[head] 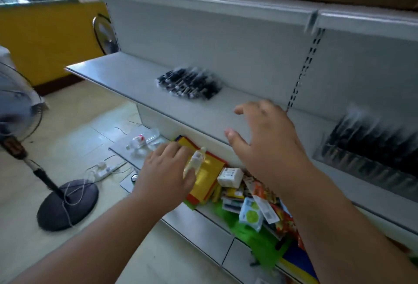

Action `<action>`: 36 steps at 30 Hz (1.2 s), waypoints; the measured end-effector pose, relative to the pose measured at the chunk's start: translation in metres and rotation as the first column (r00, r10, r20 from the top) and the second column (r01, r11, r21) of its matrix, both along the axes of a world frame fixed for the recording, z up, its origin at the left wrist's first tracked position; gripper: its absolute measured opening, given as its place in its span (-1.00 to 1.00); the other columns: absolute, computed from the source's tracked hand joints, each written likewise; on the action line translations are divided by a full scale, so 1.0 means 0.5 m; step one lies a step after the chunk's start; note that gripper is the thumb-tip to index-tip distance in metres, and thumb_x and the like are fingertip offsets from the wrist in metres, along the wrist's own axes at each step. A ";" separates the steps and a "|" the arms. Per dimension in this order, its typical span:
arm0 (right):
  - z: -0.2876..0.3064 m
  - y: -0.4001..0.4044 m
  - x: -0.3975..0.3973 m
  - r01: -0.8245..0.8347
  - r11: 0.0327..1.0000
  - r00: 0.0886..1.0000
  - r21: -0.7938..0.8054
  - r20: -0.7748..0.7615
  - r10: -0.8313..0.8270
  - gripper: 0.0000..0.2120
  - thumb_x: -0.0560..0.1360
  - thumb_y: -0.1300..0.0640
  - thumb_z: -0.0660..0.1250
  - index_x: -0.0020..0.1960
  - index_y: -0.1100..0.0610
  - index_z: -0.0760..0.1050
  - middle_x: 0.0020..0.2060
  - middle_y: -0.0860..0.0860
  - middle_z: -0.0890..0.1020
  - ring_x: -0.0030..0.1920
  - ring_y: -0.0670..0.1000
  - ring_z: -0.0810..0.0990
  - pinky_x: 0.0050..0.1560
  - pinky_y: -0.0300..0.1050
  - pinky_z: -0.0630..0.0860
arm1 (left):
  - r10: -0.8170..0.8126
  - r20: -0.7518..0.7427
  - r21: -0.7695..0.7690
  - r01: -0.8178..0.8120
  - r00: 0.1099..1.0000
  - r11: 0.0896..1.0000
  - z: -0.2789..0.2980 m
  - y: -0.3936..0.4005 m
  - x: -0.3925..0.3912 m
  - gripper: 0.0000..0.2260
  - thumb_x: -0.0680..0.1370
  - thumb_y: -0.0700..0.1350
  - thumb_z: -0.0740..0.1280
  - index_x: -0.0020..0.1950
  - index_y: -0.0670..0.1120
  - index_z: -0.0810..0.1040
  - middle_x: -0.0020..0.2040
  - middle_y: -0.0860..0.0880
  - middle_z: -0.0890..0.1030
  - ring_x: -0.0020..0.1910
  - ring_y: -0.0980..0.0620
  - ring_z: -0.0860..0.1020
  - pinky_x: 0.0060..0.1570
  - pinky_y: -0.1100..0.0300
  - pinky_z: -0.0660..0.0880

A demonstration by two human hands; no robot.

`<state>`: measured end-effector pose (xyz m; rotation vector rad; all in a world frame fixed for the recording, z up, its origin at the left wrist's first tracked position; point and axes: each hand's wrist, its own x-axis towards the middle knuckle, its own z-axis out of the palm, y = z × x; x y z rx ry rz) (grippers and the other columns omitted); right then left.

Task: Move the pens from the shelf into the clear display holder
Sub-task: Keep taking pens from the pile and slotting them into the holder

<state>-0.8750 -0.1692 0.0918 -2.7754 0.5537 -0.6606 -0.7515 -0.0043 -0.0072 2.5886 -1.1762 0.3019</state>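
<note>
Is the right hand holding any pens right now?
No, the right hand hovers open over the shelf with spread fingers, holding nothing, while the loose pens lie apart from it.

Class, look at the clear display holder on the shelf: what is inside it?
The clear display holder is packed with dark pens standing in rows. Motion blur hides their details, and its right end runs out of frame.

Hands: we see two, left hand (166, 170) and right hand (263, 138).
Pen piles: we count one pile of pens (188, 85); blur hides the pen count.
Display holders: one clear display holder (371, 147).
Fans: one standing fan (18, 111).
</note>
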 end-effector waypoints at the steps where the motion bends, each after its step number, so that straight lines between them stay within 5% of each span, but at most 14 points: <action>1: 0.003 0.023 0.028 0.003 1.000 0.999 -0.009 -0.033 -0.003 -0.58 0.54 -0.16 0.26 0.34 -0.03 0.41 0.21 0.00 0.46 0.22 0.06 0.40 0.20 0.00 0.38 | -0.004 0.002 0.001 0.004 1.000 1.000 0.004 0.025 0.028 -0.60 0.45 0.14 0.13 0.16 0.01 0.56 0.06 0.01 0.57 0.09 -0.13 0.53 0.05 -0.07 0.52; 9: 0.026 0.158 0.245 0.017 0.999 0.999 0.041 -0.050 -0.015 -0.59 0.54 -0.22 0.22 0.33 -0.09 0.35 0.22 -0.06 0.40 0.21 0.01 0.38 0.17 -0.03 0.36 | -0.017 0.009 0.059 0.016 1.000 0.998 0.061 0.150 0.251 -0.56 0.49 0.17 0.10 0.27 0.05 0.51 0.16 0.04 0.52 0.17 -0.07 0.47 0.16 -0.04 0.45; 17: 0.018 0.086 0.378 0.020 0.998 0.995 0.062 -0.098 -0.014 -0.60 0.53 -0.20 0.26 0.31 -0.09 0.38 0.23 -0.07 0.45 0.25 -0.01 0.41 0.27 0.02 0.41 | -0.051 -0.055 0.015 0.052 0.997 0.999 0.050 0.057 0.392 -0.61 0.56 0.12 0.21 0.37 0.07 0.44 0.29 0.04 0.46 0.30 -0.03 0.38 0.29 0.02 0.35; 26: 0.009 0.019 0.582 0.011 0.997 0.998 0.073 -0.070 -0.006 -0.57 0.52 -0.19 0.26 0.28 0.01 0.41 0.14 0.02 0.50 0.14 0.06 0.48 0.13 0.08 0.48 | 0.033 -0.067 0.034 -0.031 0.997 0.999 0.069 0.018 0.559 -0.59 0.52 0.15 0.16 0.31 0.06 0.50 0.22 0.04 0.52 0.22 -0.06 0.46 0.20 -0.02 0.42; 36: -0.021 0.007 0.693 0.170 0.983 0.985 0.064 -0.049 -0.167 -0.61 0.52 -0.17 0.28 0.27 -0.01 0.44 0.17 -0.02 0.52 0.16 0.00 0.47 0.15 0.01 0.47 | -0.164 -0.145 -0.013 0.164 0.976 0.986 0.023 -0.079 0.756 -0.64 0.59 0.10 0.23 0.36 0.05 0.45 0.28 0.05 0.49 0.29 -0.02 0.40 0.26 0.06 0.36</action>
